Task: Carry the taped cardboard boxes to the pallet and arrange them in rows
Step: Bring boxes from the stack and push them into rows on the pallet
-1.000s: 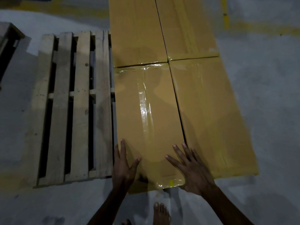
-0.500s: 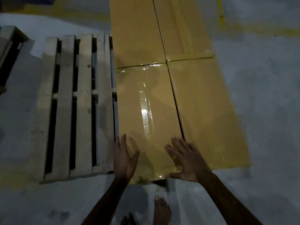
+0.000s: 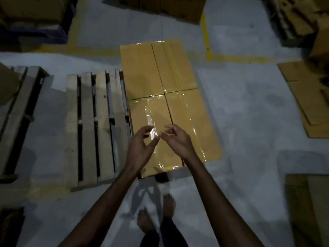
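a dim warehouse floor (image 3: 240, 122) seen from above, from where the person stands. four taped cardboard boxes (image 3: 179, 81) sit on the right part of a wooden pallet (image 3: 89, 122), packed two by two with their sides touching: the far-left box (image 3: 140, 72), the far-right box (image 3: 174, 68), the near-left box (image 3: 151, 111) and the near-right box (image 3: 188, 111). clear tape shines along the tops of the two near ones. to their left the pallet shows its bare slats and the dark gaps between them.

two bare hands hang in the air over the near-left box. the left hand (image 3: 140, 147) has its fingers (image 3: 147, 129) loosely curled and spread apart, gripping nothing. the right hand (image 3: 178, 139) is the same, its fingers (image 3: 169, 127) slack and apart, with nothing in them. the thumbs nearly meet. both hands are blurred, so i cannot tell whether any fingertip touches the box. the hands and forearms hide most of its near end.

two bare feet (image 3: 169, 204) stand on the floor just in front of the pallet.

one second pallet (image 3: 21, 107) lies well to the left, cut off by the picture's edge. flattened cardboard sheets (image 3: 302, 97) lie to the right, also cut off. one more brown box (image 3: 308, 202) is clipped at the lower right. dark stacks along the top edge are too dim to make out. yellow floor lines (image 3: 206, 38) run behind the boxes.
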Available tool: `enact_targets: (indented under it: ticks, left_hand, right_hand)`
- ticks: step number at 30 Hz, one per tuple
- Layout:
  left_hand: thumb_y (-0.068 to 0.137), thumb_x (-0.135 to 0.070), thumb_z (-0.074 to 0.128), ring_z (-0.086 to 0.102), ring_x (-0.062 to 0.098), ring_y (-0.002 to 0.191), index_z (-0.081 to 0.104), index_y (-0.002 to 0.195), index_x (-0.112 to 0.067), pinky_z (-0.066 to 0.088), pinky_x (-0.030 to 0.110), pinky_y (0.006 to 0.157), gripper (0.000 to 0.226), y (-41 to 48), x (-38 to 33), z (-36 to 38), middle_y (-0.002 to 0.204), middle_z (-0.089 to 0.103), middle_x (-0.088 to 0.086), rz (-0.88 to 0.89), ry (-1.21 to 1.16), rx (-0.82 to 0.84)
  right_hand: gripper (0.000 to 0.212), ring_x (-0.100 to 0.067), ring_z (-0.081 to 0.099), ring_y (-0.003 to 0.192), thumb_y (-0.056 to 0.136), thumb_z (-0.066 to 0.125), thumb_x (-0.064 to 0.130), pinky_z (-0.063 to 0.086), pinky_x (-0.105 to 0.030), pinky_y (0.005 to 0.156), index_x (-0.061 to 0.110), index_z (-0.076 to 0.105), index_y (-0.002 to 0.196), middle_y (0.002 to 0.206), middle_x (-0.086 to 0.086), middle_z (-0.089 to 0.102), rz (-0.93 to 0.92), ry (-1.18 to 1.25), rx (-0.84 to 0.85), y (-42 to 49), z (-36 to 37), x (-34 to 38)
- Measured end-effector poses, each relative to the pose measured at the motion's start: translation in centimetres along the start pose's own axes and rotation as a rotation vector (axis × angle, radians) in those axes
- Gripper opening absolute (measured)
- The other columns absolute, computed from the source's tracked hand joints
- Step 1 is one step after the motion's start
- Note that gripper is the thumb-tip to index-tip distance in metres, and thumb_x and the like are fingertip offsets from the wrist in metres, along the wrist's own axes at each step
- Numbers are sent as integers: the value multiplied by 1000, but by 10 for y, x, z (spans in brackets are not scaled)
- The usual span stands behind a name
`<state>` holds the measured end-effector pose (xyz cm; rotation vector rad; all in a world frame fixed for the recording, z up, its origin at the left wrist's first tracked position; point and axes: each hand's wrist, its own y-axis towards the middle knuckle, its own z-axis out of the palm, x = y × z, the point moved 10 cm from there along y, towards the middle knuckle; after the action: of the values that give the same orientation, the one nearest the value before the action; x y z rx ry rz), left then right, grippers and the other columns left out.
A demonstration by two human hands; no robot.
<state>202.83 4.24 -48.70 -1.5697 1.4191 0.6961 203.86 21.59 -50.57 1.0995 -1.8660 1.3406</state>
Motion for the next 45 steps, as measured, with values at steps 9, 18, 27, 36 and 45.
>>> enact_targets:
  ticks: [9, 18, 27, 36, 45]
  left_hand:
    - [97, -31, 69, 64, -11, 97, 67, 124, -30, 52, 18, 74, 26, -132, -195, -33, 114, 70, -20, 182, -39, 112]
    - [94, -21, 70, 70, 8, 100, 68, 124, -24, 59, 36, 88, 30, -171, -304, 47, 114, 74, -10, 279, -15, 183]
    - [95, -34, 72, 72, 11, 94, 68, 126, -21, 58, 33, 86, 34, -181, -344, 225, 118, 74, -6, 230, 114, 281]
    - [89, -31, 59, 69, 9, 93, 64, 125, -16, 58, 33, 82, 40, -97, -341, 404, 112, 74, -2, 98, 154, 233]
    - [87, -46, 64, 68, 13, 100, 65, 128, -24, 51, 26, 77, 46, 92, -491, 509, 119, 65, -15, 147, 182, 367]
  right_hand:
    - [44, 0, 66, 102, 90, 75, 49, 52, -20, 88, 30, 67, 129, 114, 7, 73, -124, -33, 12, -173, -96, 142]
    - [39, -4, 67, 105, 94, 72, 44, 54, -27, 92, 28, 68, 129, 118, 7, 72, -127, -11, -158, -231, -224, 134]
    - [37, -10, 71, 100, 90, 70, 54, 56, -32, 87, 32, 71, 119, 109, 6, 74, -37, 59, -188, -230, -376, 16]
    - [47, -26, 62, 121, 105, 49, 45, 49, -35, 100, 25, 50, 147, 136, -8, 63, 76, -229, -8, -98, -470, -58]
    - [54, -24, 61, 124, 100, 59, 50, 50, -39, 103, 30, 49, 148, 139, -2, 63, 4, -475, -116, 88, -669, 41]
